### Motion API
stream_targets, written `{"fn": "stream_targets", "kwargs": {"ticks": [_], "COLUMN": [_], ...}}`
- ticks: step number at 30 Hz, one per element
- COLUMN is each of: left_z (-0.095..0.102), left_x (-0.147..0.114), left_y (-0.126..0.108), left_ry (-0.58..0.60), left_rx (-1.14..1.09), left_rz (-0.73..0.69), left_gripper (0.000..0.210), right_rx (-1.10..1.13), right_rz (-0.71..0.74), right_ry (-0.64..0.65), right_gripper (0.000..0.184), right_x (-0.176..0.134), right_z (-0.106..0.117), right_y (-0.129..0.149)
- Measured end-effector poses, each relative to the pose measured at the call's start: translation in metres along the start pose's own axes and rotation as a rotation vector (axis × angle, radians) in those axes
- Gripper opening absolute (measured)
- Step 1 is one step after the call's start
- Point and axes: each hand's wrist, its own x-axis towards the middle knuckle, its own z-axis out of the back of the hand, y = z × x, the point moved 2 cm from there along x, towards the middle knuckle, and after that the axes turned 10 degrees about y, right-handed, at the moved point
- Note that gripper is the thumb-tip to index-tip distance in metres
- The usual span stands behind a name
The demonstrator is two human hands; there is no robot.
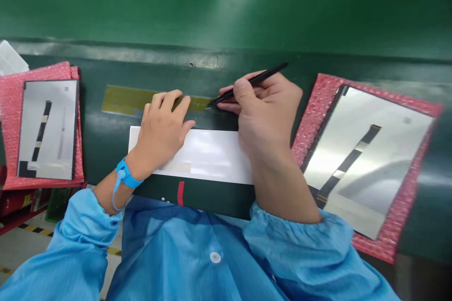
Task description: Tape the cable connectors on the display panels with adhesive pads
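Note:
My right hand [266, 108] grips a pair of slim black tweezers [262, 76] between thumb and fingers. The pointed tip meets the right part of a yellow-green translucent strip [129, 99] of film lying on the bench. My left hand [164, 124] lies palm down with its fingers apart, fingertips on that strip, and a blue wrist strap [126, 175] circles the wrist. Beneath both hands is a glossy white strip [215, 153], partly covered by the left palm and the right wrist.
At right, a display panel [367, 160] with a dark flex cable rests on pink bubble wrap [391, 244]. A similar panel [52, 127] lies on pink bubble wrap [9, 127] at left. A red tape mark [181, 193] sits near the green bench's front edge.

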Motion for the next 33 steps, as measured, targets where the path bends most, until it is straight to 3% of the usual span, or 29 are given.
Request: {"fn": "stream_targets", "kwargs": {"ticks": [6, 23, 29, 33], "left_z": [0.002, 0.003, 0.001, -0.002], "left_x": [-0.002, -0.001, -0.001, 0.000], "left_y": [-0.001, -0.002, 0.003, 0.007], "left_ry": [0.010, 0.024, -0.024, -0.054], "left_rx": [-0.029, -0.031, -0.055, -0.052], "left_rz": [-0.007, 0.007, -0.001, -0.005], "left_gripper": [0.047, 0.048, 0.048, 0.047], "right_rx": [-0.089, -0.129, -0.031, 0.043], "right_rz": [0.046, -0.032, 0.064, 0.093], "right_ry": [-0.006, 0.001, -0.062, -0.022], "right_gripper": [0.016, 0.014, 0.015, 0.019], "right_x": [-0.004, 0.005, 0.003, 0.005], "right_z": [0.000, -0.004, -0.011, -0.011], "right_y": [0.007, 0.004, 0.004, -0.001]}}
